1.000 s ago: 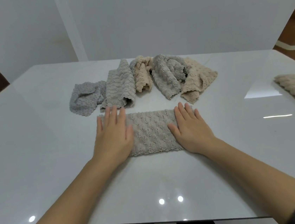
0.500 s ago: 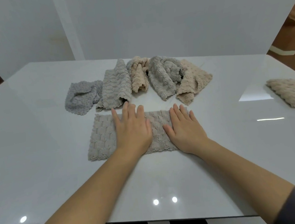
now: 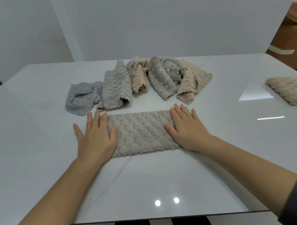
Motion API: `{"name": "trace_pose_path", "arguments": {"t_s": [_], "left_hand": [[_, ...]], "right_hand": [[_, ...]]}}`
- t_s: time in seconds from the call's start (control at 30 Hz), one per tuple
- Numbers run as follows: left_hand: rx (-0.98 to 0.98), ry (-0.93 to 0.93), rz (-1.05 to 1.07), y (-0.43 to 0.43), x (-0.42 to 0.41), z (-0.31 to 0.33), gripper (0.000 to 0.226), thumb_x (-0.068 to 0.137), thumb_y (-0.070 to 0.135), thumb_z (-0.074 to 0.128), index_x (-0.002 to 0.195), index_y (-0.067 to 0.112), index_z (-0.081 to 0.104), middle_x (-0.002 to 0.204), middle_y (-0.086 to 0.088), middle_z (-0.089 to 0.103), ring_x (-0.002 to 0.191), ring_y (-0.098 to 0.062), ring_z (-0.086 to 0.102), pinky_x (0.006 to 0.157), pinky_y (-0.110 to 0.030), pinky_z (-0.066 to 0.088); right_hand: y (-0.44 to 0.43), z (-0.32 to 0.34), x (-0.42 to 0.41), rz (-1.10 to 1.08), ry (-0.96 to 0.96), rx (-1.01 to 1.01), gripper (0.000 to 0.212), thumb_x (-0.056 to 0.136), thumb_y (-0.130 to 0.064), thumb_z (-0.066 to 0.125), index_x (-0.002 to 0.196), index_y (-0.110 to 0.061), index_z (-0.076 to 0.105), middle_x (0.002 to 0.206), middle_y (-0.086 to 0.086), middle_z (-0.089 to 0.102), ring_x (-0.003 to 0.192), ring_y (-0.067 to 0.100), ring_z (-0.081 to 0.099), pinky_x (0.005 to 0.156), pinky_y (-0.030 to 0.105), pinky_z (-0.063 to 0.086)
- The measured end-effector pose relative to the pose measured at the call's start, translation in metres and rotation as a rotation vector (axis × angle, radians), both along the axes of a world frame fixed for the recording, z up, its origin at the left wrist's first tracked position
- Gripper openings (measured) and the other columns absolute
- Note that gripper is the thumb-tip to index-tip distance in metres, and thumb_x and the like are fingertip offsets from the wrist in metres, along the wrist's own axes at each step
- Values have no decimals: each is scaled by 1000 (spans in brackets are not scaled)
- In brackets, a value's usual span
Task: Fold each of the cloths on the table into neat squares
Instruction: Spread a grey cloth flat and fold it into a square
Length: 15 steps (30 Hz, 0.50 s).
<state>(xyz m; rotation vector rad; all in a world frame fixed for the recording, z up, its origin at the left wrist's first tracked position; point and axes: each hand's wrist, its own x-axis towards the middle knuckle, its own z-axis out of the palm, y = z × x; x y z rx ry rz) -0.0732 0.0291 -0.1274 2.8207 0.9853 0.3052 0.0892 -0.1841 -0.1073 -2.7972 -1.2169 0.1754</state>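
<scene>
Grey-beige textured cloth [image 3: 142, 131] lying as a long folded strip on the glossy white table [image 3: 38, 162], left hand [image 3: 95, 138] pressed flat on its left end with fingers straight and spread, right hand [image 3: 186, 128] likewise flat on its right end, row of crumpled cloths [image 3: 120, 86] just behind, cream folded cloth [image 3: 293, 90] well apart at the table's right edge.
</scene>
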Motion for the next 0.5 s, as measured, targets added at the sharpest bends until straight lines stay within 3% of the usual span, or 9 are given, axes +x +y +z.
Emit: {"name": "trace_pose_path", "arguments": {"t_s": [0.1,0.2,0.3,0.43,0.5], "left_hand": [[-21,31,-8,0,0,0,63,99,48,14,155,19,10,164,3,-1,150,-15,-8,116,-60,-5],[-37,35,-11,1,1,-1,63,99,47,14,155,18,11,164,3,0,150,-14,-7,116,-60,-5],[-35,59,-8,2,1,-1,63,99,47,14,155,18,12,164,3,1,150,-15,-7,116,-61,-5],[-24,87,0,0,1,-1,63,99,48,11,155,19,10,164,3,-2,150,-13,-10,116,-60,-8],[-25,84,2,1,1,-1,63,99,47,12,155,19,10,164,3,-1,150,-14,-9,116,-60,-8]], "right_hand": [[5,14,-5,-10,18,90,69,102,-51,14,156,-8,6,164,11,-3,150,24,-9,121,46,-7],[33,26,-24,23,-81,207,65,103,-46,12,155,-8,6,163,11,-4,150,24,-10,121,48,-7],[71,20,-50,106,-194,253,65,101,-44,11,155,-9,5,163,9,-7,149,24,-13,120,51,-5],[92,-1,-62,153,-233,258,71,94,-44,11,153,-7,24,163,11,11,151,26,2,119,57,0],[85,-8,-57,154,-203,234,70,95,-46,11,155,-10,19,164,9,7,151,26,-2,119,56,-3]]}}
